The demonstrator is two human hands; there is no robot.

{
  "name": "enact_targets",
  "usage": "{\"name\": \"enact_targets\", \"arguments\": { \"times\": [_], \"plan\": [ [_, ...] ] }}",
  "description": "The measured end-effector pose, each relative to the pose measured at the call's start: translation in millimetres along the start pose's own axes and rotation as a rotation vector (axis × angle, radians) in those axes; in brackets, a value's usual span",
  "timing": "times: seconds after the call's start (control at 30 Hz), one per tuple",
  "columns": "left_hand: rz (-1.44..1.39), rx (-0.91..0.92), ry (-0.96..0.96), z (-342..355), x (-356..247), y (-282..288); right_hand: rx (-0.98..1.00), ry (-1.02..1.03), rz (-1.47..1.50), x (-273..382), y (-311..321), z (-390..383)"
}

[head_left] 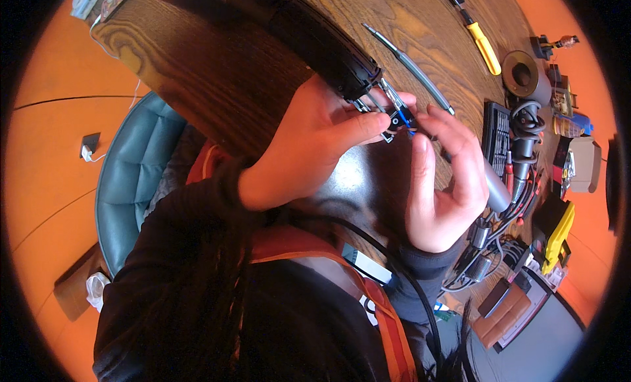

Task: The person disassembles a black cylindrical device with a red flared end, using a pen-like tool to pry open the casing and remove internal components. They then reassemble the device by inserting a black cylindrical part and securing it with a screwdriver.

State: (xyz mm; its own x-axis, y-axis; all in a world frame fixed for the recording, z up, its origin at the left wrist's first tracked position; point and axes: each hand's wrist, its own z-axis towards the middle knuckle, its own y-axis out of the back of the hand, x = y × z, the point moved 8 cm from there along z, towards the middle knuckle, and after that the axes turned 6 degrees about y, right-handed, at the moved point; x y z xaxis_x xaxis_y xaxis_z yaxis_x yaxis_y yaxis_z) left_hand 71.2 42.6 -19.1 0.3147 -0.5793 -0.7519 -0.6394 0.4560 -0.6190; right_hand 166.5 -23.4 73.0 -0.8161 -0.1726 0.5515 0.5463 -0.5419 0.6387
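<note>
A long black device [322,43] reaches in from the top of the picture, with metal rods [393,93] sticking out of its near end. Between the rods sits a small black part with a blue wire [403,118] beside it. My left hand [315,132] is closed round this end, its thumb pressed on the small part. My right hand [447,185] is on the other side, thumb and forefinger drawn together at the wire's tip. Whatever lies between those fingertips is too small to make out. Just beyond my hands lies a slim grey pen-shaped tool [414,70].
A yellow-handled tool [485,48] lies at the far right of the wooden table [217,73]. Along the right side are a dark round-ended cylinder [526,76], bundled cables [486,260] and a yellow-and-black object [559,237]. A green padded chair [125,165] stands at left.
</note>
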Motion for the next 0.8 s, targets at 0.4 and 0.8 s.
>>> {"name": "enact_targets", "arguments": {
  "times": [0.4,0.8],
  "plan": [
    [-0.091,-0.006,0.024,2,3,-2,0.004,-0.360,0.413,-37,-31,1],
    [-0.002,0.047,0.023,-1,3,-6,0.010,-0.263,0.235,-27,-23,3]
  ]
}}
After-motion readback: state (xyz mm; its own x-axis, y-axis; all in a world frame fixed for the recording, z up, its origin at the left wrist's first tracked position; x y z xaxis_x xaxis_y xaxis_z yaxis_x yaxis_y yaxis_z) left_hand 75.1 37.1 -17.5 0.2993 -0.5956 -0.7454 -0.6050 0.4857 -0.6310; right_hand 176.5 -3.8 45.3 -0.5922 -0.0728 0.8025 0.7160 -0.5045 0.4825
